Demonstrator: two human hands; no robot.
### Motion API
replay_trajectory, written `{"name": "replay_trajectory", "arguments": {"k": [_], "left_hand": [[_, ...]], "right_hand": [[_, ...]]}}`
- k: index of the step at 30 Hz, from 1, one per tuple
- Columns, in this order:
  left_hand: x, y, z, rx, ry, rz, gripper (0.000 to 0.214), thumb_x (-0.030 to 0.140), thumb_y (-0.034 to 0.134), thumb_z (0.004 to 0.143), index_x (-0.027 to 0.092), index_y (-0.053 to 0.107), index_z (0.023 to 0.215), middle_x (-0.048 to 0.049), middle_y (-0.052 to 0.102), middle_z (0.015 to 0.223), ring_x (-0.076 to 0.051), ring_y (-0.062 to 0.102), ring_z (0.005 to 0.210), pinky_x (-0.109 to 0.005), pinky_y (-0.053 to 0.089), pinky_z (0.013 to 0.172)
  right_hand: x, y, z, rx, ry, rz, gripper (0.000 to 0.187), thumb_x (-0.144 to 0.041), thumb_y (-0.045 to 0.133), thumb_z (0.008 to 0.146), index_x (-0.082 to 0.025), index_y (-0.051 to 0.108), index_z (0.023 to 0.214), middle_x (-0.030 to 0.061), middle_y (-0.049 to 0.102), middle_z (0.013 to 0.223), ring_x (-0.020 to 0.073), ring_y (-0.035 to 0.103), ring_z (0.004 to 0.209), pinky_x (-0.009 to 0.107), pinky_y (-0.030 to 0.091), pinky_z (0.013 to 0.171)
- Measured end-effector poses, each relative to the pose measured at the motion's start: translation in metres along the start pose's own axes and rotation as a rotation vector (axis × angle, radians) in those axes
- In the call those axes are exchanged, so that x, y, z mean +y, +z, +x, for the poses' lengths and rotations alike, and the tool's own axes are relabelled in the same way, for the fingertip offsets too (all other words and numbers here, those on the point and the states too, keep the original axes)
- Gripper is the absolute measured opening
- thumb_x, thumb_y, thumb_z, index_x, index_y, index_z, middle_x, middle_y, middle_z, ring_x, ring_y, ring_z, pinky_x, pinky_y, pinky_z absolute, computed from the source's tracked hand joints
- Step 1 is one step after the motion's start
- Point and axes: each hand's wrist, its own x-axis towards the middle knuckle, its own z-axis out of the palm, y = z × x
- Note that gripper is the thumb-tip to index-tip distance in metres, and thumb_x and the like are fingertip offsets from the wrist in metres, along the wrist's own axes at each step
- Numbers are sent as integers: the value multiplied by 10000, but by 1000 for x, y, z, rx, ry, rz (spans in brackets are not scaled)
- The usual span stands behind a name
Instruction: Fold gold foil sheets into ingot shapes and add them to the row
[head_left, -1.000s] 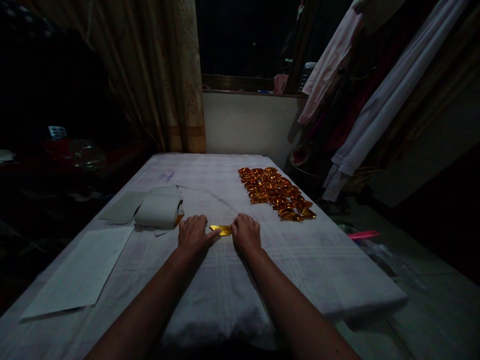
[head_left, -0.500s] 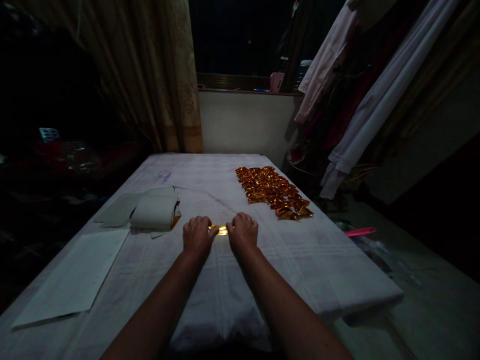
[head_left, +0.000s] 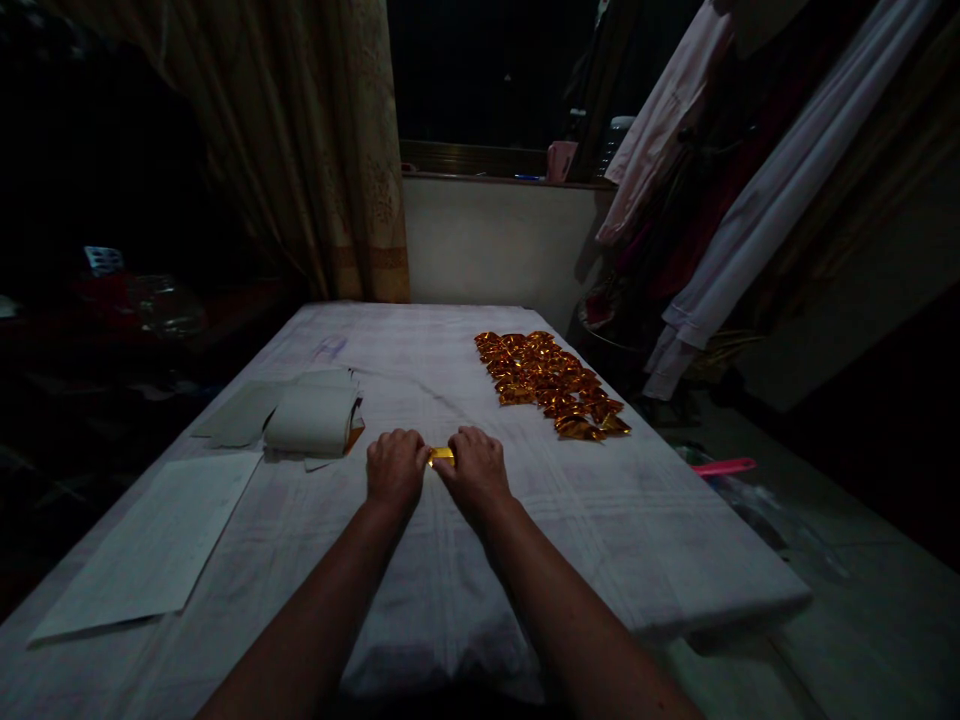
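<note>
Between my two hands is a small piece of shiny gold foil paper (head_left: 442, 456), low over the middle of the table. My left hand (head_left: 395, 467) has its fingers closed on the foil's left end. The right end is pinched by my right hand (head_left: 478, 465), whose thumb lies along the near edge. Fingers cover both ends, so only the short bright middle shows. To the right, several folded gold foil pieces (head_left: 551, 385) lie in close rows. A stack of pale paper sheets (head_left: 309, 418), curled over with a bit of gold foil at its edge, rests left of my hands.
A flat white sheet (head_left: 150, 545) lies on the table's left side. The table has a pale checked cloth (head_left: 600, 530). Behind it are a curtain (head_left: 367, 200) and a sill with a pink mug (head_left: 560, 160). Clothes (head_left: 720, 220) hang at the right, above a pink handle (head_left: 724, 467).
My hands have come closer together, the right one shifting left, and less of the gold foil shows between them. The view has shifted slightly.
</note>
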Motion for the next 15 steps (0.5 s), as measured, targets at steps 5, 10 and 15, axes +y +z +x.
{"name": "replay_trajectory", "arguments": {"k": [5,10,15], "left_hand": [[-8,0,0,-6,29,-14,151,273,511,973,255,661,970,-68,690,1052,-264,562,1070,-389,349,934],[-14,0,0,3,33,-39,168,261,501,974,246,668,986,-74,698,1060,-265,576,1071,-397,351,953],[-15,-2,-4,-1,60,-93,187,353,594,933,268,671,1081,-66,690,1145,-270,567,1133,-394,343,998]], "right_hand": [[11,-1,-3,2,39,26,116,-249,569,953,-243,655,1031,72,645,1266,229,517,1207,376,316,999],[23,-4,-7,10,53,39,165,-206,543,959,-259,662,1060,62,640,1306,222,503,1254,383,294,1042],[21,-5,-9,6,41,57,179,-295,557,967,-256,677,1095,81,620,1332,239,490,1281,408,290,1059]]}}
